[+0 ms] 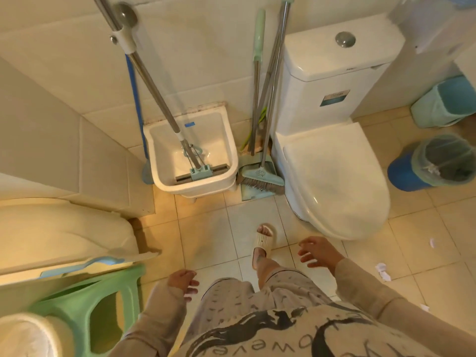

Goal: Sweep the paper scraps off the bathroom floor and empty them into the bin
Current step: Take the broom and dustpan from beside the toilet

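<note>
A green broom (262, 177) and a green dustpan (253, 193) lean against the wall between the mop sink and the toilet, their long handles upright. White paper scraps (382, 271) lie on the tiled floor at the right, with another scrap (432, 242) farther right. A blue bin (435, 163) lined with a clear bag stands right of the toilet. My left hand (184, 282) hangs low at the centre, fingers apart and empty. My right hand (318, 251) reaches forward with spread fingers, holding nothing, well short of the broom.
A white toilet (334, 181) with its lid down fills the right centre. The white mop sink (193, 153) holds a sponge mop. A green stool (85, 305) stands at the lower left beside a washing machine. A pale green bin (443, 104) sits at the far right. One slippered foot (262, 243) steps forward.
</note>
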